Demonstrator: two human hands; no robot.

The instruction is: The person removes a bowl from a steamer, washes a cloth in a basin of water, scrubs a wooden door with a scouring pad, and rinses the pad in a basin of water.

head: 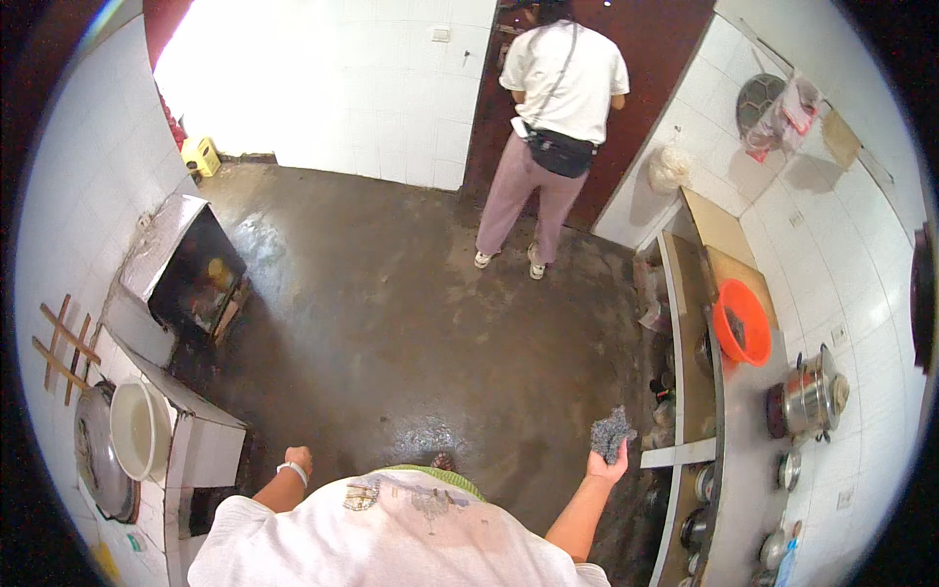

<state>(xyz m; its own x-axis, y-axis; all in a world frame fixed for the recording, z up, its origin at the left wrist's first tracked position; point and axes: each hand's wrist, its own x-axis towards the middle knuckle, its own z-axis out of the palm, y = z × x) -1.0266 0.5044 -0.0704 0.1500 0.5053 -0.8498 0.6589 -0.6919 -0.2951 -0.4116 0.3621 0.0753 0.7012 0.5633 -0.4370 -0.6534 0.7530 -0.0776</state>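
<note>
My right hand (607,464) holds a crumpled grey cloth (613,436), raised in front of me near the shelving on the right. The cloth has a speckled, rough look and hangs over the fingers. On the other side, my left hand (298,459), with a white band on the wrist, hangs by my body above the floor. Its fingers point away and down, so their closure is hard to see, and no held thing shows. Left of that hand, a white plastic basin (159,429) sits on the tiled stove, beside a large round metal lid (103,447).
Another person (561,95) stands facing the dark red door (653,66). A red basin (763,323) with something dark inside and a steel steamer pot (810,396) stand on the right counter (752,411). At left is a dark open-fronted cabinet (172,257). The concrete floor (411,308) has shiny patches.
</note>
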